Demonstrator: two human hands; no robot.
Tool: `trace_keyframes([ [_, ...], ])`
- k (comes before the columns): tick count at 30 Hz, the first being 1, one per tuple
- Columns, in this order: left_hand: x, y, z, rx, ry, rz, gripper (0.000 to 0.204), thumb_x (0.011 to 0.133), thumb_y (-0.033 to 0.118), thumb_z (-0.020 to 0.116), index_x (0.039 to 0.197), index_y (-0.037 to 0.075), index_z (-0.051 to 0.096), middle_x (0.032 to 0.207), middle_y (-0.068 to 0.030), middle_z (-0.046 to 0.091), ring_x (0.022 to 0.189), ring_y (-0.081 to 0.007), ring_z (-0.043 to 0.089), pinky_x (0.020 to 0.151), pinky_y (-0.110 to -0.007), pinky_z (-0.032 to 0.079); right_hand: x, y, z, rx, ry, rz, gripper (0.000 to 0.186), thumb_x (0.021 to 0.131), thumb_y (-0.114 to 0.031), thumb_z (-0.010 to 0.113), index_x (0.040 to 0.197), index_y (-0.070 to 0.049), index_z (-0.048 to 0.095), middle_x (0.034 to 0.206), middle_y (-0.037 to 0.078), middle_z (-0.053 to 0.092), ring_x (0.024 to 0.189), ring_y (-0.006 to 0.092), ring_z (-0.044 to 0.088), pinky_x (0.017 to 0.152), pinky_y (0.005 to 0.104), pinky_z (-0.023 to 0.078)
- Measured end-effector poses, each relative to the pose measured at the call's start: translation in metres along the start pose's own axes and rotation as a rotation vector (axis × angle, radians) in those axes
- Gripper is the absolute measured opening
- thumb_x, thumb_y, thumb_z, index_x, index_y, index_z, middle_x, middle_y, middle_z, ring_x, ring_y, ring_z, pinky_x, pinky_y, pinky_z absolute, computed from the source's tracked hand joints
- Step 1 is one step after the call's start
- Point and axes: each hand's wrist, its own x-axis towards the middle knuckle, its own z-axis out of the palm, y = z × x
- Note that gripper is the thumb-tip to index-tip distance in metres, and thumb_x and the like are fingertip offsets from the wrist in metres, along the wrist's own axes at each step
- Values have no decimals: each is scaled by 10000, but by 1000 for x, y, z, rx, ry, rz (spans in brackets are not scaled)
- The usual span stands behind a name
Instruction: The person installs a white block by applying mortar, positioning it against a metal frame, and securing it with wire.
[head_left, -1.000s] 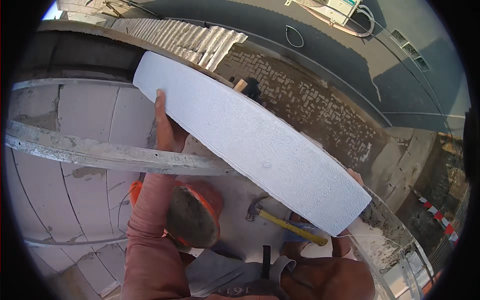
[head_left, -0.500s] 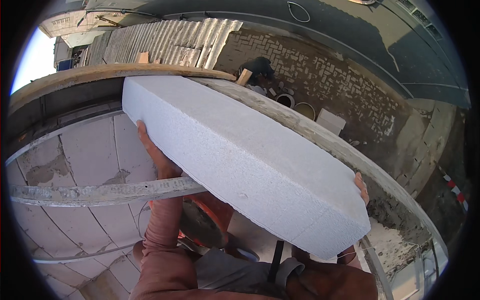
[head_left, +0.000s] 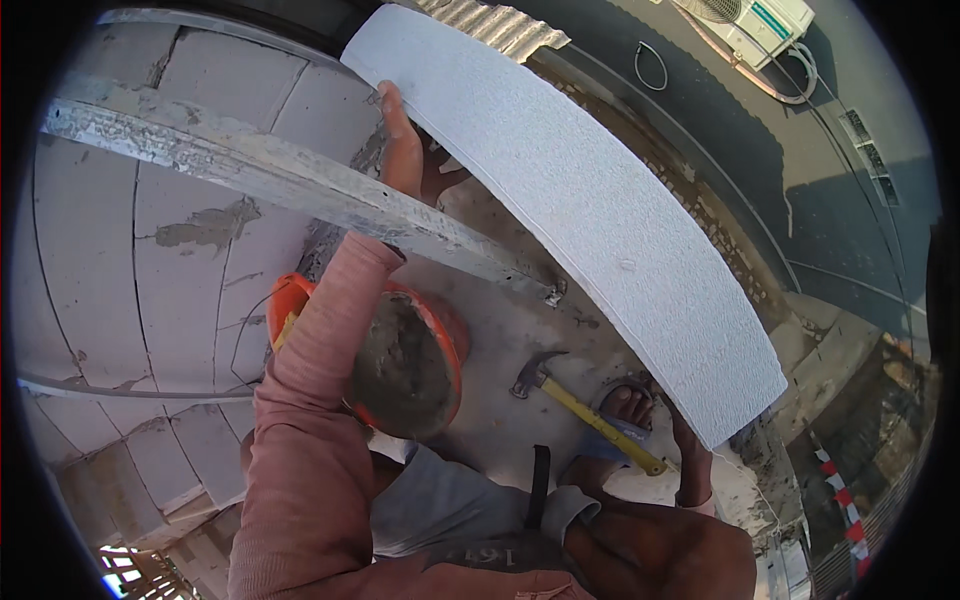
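A long white aerated concrete block (head_left: 570,210) runs diagonally across the view, its rough face toward me. My left hand (head_left: 400,145) grips the lower edge near the block's upper-left end, with the thumb against the face. The fingers behind the block are partly hidden. At the other end, my right hand (head_left: 692,455) is under the lower right corner; only the wrist and heel of the hand show, and its fingers are behind the block. The block appears held between both hands, tilted up.
A metal bar (head_left: 300,190) crosses below my left hand. An orange bucket of grey mortar (head_left: 405,360) stands by my left arm. A claw hammer (head_left: 590,415) lies beside my sandalled foot (head_left: 628,405). Left is a block wall (head_left: 90,250); beyond the block are street and an air-conditioner unit (head_left: 745,25).
The block has tilted so its top face no longer shows, and its rough face turns toward me. My right fingers have gone out of sight. The view has shifted, revealing the hammer.
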Motion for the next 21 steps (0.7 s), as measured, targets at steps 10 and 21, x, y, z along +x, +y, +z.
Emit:
trace_keyframes([
  [10,-39,-2,-103,317,-187,-98,780,1052,605,403,1599,56,316,1577,-185,419,1438,-288,449,1216,-417,352,29,-119,-7,1,-23,176,419,803,-229,856,1135,-3,735,1104,142,736,977,284,679,892,421,532],
  [21,-63,17,-189,1209,-273,150,617,1049,530,503,1376,18,606,1274,-123,672,1108,-242,619,1014,-404,479,28,-114,-9,-68,50,113,589,846,-253,835,1306,50,627,1227,179,680,1102,294,632,959,417,504],
])
